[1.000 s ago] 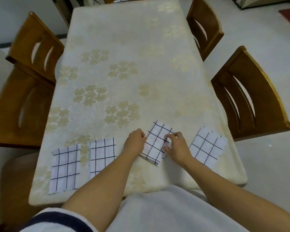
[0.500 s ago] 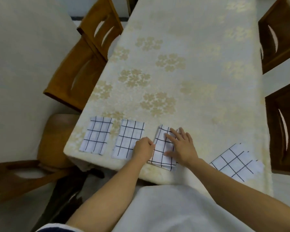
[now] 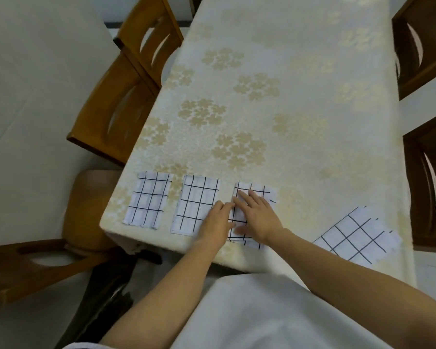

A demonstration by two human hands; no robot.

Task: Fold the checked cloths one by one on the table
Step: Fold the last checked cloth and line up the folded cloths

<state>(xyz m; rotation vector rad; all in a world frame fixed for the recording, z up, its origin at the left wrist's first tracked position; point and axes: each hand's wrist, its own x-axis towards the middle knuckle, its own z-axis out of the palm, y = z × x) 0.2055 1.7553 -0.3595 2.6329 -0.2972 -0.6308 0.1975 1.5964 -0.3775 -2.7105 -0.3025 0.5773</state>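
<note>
Your right grip lies flat, fingers spread, pressing the cloth at the near bench edge, probably to set its fold, left grip curled at its side, pinch unclear

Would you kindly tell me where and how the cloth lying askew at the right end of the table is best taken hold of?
Probably pinch the near corner of the askew cloth, the one pointing toward the person, coming in from the near edge of the table with the right hand. It lies flat and turned diagonally, so that corner juts out, clear of the other cloths.
</note>
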